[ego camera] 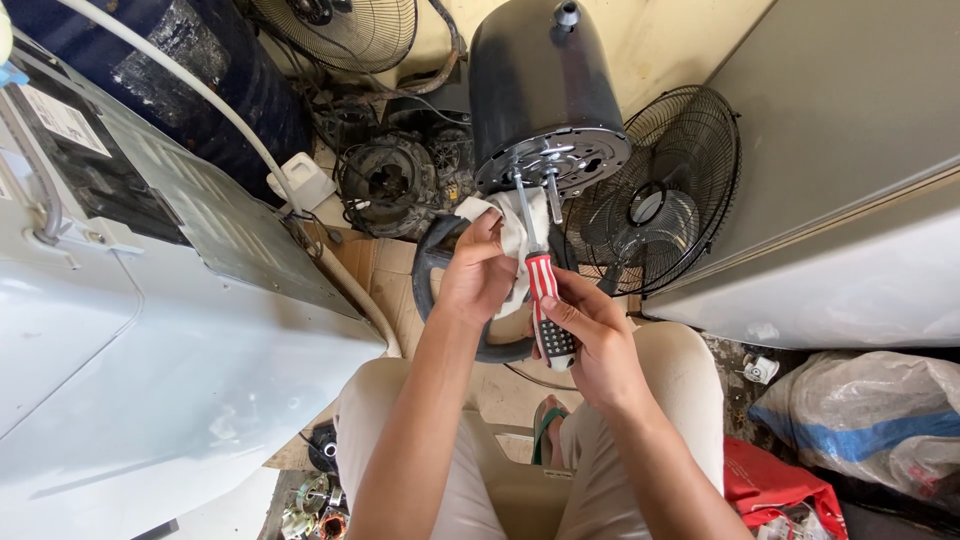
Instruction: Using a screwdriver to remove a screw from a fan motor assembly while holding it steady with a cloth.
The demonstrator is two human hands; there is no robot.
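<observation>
In the middle of the view, just above the person's knees, a black fan motor housing (545,85) stands tilted with its metal end plate (555,165) facing down toward the hands and a short shaft poking out of it. The right hand (590,335) is closed around the red, white and black handle of a screwdriver (542,300), whose thin shank runs up and slightly left until its tip meets the end plate beside the shaft. The left hand (478,275) is closed on a whitish rag (512,235), bunched just beneath the plate and touching the screwdriver's shank. Behind the hands, a black rubber ring (432,275) curves down and around, partly hidden by the left wrist.

To the right of the motor, a black wire fan guard (665,195) leans against a large grey cabinet panel (850,170) that fills the far right. Far left of the housing, a second fan guard (340,30) sits near the top edge, with a pile of old motors and wires (395,175) below it. A white hose (250,140) runs diagonally across the left side, over a big pale appliance casing (150,360) that crowds the person's left leg. A dark blue drum (200,60) stands beyond it. Flattened cardboard (385,275) covers the floor under the work. Near right, a clear plastic bag (870,410) and a red bag (775,480) lie beside the knee.
</observation>
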